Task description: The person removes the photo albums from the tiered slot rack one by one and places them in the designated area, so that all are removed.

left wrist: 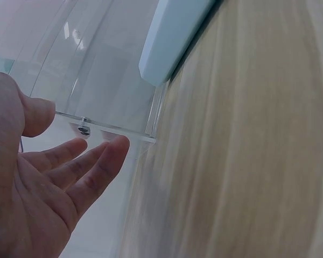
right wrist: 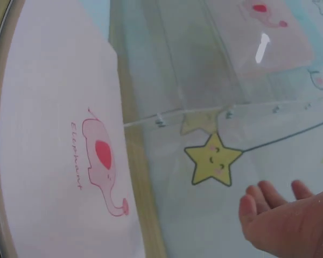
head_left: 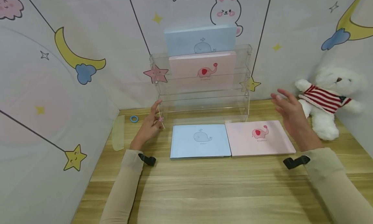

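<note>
A clear tiered acrylic rack [head_left: 204,102] stands at the back of the table. A blue whale booklet [head_left: 201,39] is in its top tier and a pink elephant booklet [head_left: 204,68] in the tier below. My left hand [head_left: 149,124] is at the rack's left side panel; in the left wrist view its loosely extended fingers [left wrist: 94,174] lie right at the panel's edge. My right hand [head_left: 294,118] is raised right of the rack, holding nothing, its fingers relaxed. In front of the rack lie another blue whale booklet [head_left: 201,146] and another pink elephant booklet [head_left: 259,143], side by side.
A white teddy bear [head_left: 324,104] in a striped shirt sits against the wall at the right. At the left are a blue ring [head_left: 134,119] and a pale yellowish strip [head_left: 118,133] on the wooden table [head_left: 221,191]. A patterned backdrop [head_left: 122,49] rises behind the rack.
</note>
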The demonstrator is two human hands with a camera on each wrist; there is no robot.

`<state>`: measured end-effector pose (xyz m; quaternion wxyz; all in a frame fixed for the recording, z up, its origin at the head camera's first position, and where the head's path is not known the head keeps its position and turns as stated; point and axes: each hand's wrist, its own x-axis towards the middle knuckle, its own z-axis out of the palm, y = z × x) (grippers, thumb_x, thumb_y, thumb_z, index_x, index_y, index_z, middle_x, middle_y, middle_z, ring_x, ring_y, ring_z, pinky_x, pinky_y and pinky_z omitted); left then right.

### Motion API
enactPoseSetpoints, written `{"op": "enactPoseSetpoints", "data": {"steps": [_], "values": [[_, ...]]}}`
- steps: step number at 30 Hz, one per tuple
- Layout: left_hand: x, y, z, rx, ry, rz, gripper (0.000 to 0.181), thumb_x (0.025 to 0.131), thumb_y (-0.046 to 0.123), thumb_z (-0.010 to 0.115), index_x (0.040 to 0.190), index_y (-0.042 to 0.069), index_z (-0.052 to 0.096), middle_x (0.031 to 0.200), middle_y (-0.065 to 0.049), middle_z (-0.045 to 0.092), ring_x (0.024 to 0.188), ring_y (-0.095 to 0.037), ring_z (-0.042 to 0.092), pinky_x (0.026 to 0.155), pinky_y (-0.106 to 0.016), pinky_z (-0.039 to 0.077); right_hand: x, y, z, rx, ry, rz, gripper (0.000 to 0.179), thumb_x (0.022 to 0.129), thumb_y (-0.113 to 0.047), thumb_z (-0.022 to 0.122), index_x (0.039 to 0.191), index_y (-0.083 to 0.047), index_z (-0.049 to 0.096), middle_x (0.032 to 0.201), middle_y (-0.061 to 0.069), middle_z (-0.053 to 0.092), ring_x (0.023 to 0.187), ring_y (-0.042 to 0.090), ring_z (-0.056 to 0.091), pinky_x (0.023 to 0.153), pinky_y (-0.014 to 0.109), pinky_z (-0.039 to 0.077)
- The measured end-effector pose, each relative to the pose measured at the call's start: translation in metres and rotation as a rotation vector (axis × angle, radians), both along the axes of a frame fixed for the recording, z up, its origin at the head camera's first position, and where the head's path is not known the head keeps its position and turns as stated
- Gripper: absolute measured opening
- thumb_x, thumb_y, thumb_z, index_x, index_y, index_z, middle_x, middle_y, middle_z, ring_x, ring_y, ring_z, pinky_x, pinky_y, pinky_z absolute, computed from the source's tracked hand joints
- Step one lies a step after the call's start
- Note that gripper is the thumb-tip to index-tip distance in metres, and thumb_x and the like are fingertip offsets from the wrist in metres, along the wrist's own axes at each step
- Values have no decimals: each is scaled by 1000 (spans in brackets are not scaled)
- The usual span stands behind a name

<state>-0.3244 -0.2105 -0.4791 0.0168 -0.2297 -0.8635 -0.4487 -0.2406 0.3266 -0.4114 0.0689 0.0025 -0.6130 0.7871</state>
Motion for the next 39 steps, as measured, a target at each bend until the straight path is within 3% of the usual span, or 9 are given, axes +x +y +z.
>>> {"op": "enactPoseSetpoints", "data": {"steps": [6, 15, 26, 32, 39], "values": [[1, 1, 0, 5, -14, 8, 82, 112, 3, 48, 169, 49, 11, 166, -30, 38, 115, -46, 72, 81, -51, 66, -2, -11, 6, 4, 114, 28, 44, 111, -20, 56, 153, -25, 43, 140, -10, 63, 132, 5, 56, 114, 28, 32], [0, 1, 0, -1, 7, 3, 82, 112, 2, 47, 170, 46, 11, 167, -31, 35, 102, -43, 75, 78, -49, 66, -7, -28, 23, 32, 232, 103, 54, 111, -15, 51, 162, -18, 37, 153, 1, 56, 144, 18, 46, 114, 30, 35], [0, 0, 0, -8, 3, 10, 82, 112, 3, 48, 169, 48, 10, 169, -30, 33, 108, -44, 74, 79, -49, 66, -19, -46, 42, 27, 286, 129, 58, 107, -17, 54, 162, -14, 37, 156, 7, 53, 145, 19, 46, 119, 40, 30], [-1, 0, -1, -11, 23, 9, 81, 112, 3, 49, 170, 44, 11, 168, -31, 34, 113, -46, 74, 81, -52, 66, -23, -53, 48, 47, 276, 135, 62, 106, -19, 57, 163, -16, 36, 163, 11, 47, 151, 23, 42, 127, 48, 21], [-1, 1, -2, -12, 47, 4, 77, 112, 5, 49, 171, 38, 12, 168, -32, 35, 120, -50, 72, 85, -57, 65, -28, -60, 54, 62, 302, 143, 61, 105, -19, 57, 162, -17, 37, 162, 9, 49, 149, 22, 40, 126, 47, 21]]}}
